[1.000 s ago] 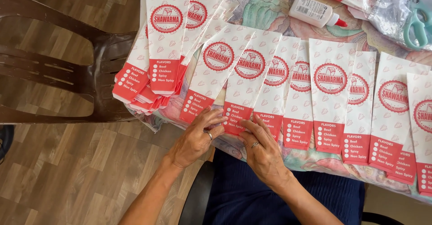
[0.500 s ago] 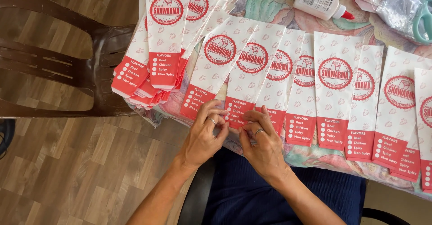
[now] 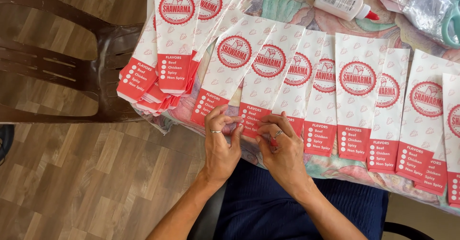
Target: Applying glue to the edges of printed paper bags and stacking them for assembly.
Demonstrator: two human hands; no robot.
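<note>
Fingers of both the left hand (image 3: 221, 141) and right hand (image 3: 282, 149) pinch one paper bag's (image 3: 262, 79) red bottom edge at centre frame; bags lie fanned, overlapping, so each edge stays reachable.

Bag: white paper sleeve (image 3: 262, 84) with red round emblem and red bottom band
Pose: flat, tilted, overlapping neighbours in the row
Place: table edge, bottom end at both hands' fingertips
</note>
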